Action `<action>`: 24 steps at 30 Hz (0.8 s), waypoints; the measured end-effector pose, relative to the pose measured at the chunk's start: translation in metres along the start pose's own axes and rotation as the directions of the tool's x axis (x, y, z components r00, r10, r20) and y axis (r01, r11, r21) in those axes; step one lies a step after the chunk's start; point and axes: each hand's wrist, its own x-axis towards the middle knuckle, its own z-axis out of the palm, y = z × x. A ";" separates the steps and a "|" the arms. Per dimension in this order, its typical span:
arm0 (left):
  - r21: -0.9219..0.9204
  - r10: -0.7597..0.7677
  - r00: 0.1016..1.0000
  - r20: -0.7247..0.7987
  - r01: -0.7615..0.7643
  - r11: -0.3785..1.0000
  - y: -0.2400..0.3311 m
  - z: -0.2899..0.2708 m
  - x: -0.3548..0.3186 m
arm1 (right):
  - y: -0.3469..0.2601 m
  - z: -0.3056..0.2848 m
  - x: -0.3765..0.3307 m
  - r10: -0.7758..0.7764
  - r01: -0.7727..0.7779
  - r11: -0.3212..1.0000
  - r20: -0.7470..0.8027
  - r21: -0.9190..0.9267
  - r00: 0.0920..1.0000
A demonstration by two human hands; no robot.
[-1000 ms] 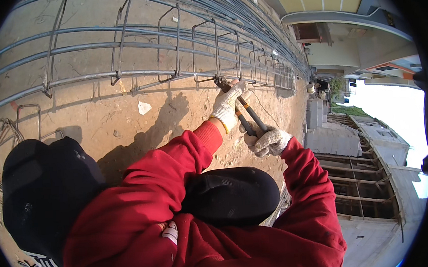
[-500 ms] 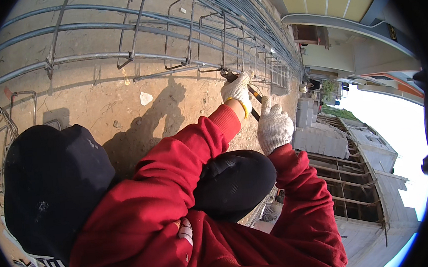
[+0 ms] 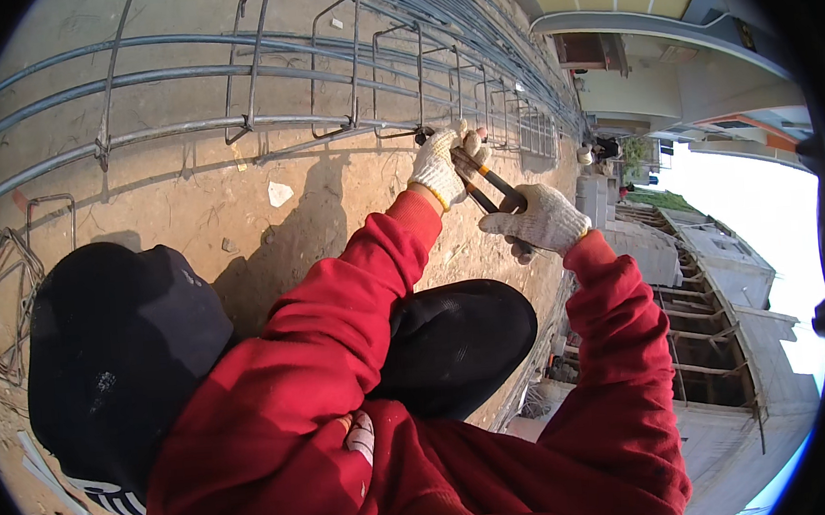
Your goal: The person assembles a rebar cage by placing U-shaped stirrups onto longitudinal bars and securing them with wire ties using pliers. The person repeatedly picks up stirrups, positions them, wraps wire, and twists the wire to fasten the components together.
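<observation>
Pincers (image 3: 485, 170), probably, handles (image 3: 506, 190) plainer now

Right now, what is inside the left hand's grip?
The left hand grips a two-handled tool; its dark handles, banded orange, extend toward the right hand. The part inside the glove's grasp is covered, so it cannot be seen.

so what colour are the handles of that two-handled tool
The tool handles are dark, nearly black, with some orange; seen best in the head view.
</observation>
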 end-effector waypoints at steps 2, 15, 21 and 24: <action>0.017 0.013 0.997 -0.074 -0.011 1.000 0.001 0.013 -0.001 | -0.005 0.023 -0.025 -0.489 0.032 0.661 -0.397 -0.750 0.777; 0.066 0.059 0.989 0.135 -0.069 0.995 -0.015 -0.005 -0.014 | 0.021 -0.041 0.028 -0.078 -0.258 0.841 0.578 0.475 0.812; 0.005 0.089 0.991 -0.096 -0.089 0.996 -0.015 0.008 0.006 | 0.004 0.014 -0.008 -0.441 0.016 0.716 -0.434 -0.698 0.786; -0.087 0.014 0.990 -0.143 -0.027 0.996 -0.014 0.018 0.011 | -0.002 0.047 0.000 -0.712 -0.525 0.195 -0.488 -0.829 0.505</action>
